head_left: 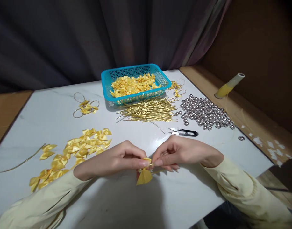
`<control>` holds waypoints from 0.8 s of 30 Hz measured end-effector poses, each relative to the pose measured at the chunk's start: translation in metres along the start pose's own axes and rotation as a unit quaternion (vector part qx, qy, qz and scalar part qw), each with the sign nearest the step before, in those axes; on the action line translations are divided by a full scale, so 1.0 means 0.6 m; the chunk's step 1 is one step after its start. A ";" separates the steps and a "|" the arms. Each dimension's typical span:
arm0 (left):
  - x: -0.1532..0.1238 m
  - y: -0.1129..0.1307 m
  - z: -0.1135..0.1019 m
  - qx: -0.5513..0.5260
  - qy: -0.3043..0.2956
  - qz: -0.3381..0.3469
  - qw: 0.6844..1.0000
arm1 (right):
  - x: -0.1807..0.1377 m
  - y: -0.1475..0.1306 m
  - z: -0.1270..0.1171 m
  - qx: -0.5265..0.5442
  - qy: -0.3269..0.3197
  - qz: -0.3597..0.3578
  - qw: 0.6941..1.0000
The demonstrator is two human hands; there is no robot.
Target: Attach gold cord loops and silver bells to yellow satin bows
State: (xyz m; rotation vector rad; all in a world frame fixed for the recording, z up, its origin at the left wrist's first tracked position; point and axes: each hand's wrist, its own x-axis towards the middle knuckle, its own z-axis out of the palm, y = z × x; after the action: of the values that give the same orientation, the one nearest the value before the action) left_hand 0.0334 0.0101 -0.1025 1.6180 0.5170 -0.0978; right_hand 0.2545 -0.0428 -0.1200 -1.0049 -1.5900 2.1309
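A yellow satin ribbon bow (145, 176) is pinched between the thumb and fingers of my left hand (126, 157), with its tails hanging below. Right beside it, my right hand (176, 152) is closed in a pinch on a thin gold cord (157, 172) at the bow. Part of the cord shows below the right fingers; where it meets the bow is mostly hidden by my fingertips. Loose yellow bows (82, 146) lie spread on the table to the left of my left hand. Just beyond my right hand lie black thread snips (184, 132).
A blue basket (136, 97) of yellow bows stands at the back, behind a pile of gold cords (149, 109). Silver beads (204, 111) are heaped at right, near a thread spool (229, 86). Looped bows (86, 107) lie back left. One long cord (21, 164) lies far left.
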 end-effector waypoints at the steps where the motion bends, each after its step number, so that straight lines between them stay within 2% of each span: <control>1: 0.000 0.000 0.000 -0.005 -0.001 -0.002 1.000 | 0.000 0.001 0.000 0.000 -0.002 0.001 1.000; 17: 0.009 -0.007 0.005 -0.045 -0.031 -0.006 0.998 | 0.001 -0.003 0.007 -0.028 -0.034 0.038 0.998; 24: 0.009 -0.007 0.007 -0.054 -0.033 -0.006 0.998 | 0.002 -0.011 0.009 -0.039 -0.025 0.042 0.998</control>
State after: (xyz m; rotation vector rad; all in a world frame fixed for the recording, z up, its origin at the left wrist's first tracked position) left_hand 0.0375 0.0079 -0.1089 1.5019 0.4726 -0.1300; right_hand 0.2491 -0.0437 -0.1138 -1.0682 -1.6961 2.1801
